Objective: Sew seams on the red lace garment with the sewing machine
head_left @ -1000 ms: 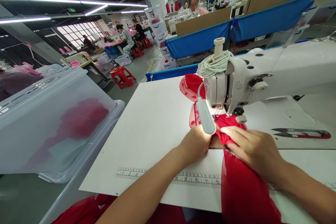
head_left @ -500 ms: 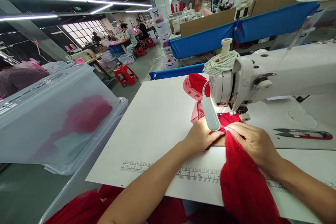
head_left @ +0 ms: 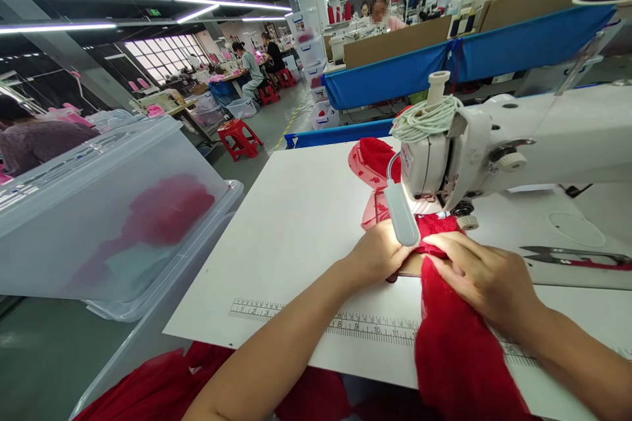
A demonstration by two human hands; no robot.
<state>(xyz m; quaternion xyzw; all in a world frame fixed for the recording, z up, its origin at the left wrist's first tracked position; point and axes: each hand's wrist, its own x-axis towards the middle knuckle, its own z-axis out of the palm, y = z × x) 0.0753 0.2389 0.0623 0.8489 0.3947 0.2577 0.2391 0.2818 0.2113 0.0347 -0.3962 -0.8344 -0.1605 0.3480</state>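
Red fabric (head_left: 454, 348) runs from my lap over the white table (head_left: 306, 223) to the needle of a white sewing machine (head_left: 494, 145). My left hand (head_left: 378, 253) is curled at the fabric's left edge, just below the machine's small lit lamp (head_left: 401, 214); its fingertips are hidden behind the lamp. Resting flat on the fabric to the right, my right hand (head_left: 486, 279) presses it down with fingers stretched toward the needle. More red lace pieces (head_left: 372, 168) lie behind the machine head.
A clear plastic bin (head_left: 103, 210) with red fabric inside stands at the left. Thread snips (head_left: 573, 256) lie on the machine bed at the right. A printed ruler (head_left: 345, 325) marks the table's front edge. Other people sit at tables beyond, near red stools (head_left: 239, 138).
Both hands and the red fabric have shifted slightly toward the needle, and the view has drifted a little to the left.
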